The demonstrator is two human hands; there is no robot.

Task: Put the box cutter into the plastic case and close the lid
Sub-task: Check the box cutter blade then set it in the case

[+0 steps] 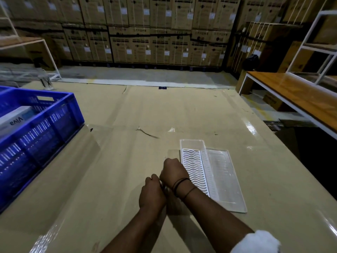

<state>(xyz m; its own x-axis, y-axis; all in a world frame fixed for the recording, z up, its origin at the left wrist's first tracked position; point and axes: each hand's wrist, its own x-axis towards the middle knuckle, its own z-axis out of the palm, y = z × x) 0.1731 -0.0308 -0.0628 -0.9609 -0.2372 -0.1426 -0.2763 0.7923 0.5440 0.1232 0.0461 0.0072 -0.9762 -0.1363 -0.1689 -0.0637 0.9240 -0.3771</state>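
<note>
**Hands bunched beside the open case**

The left hand (pixel 152 193) and right hand (pixel 173 172) meet curled, knuckles up; their grip is hidden, and no cutter shows. Just right lies the clear plastic case (pixel 193 152), white ribbed insert inside, lid (pixel 226 179) flat alongside.

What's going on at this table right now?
A person stands at a table covered in cardboard, with both hands close together just left of an open plastic case. The left hand and right hand seem to be working on something small between them, but it is hidden. The case holds a white wavy insert, and its clear lid lies flat beside it on the right. No box cutter is in the case yet. A blue crate sits on the left.
</note>
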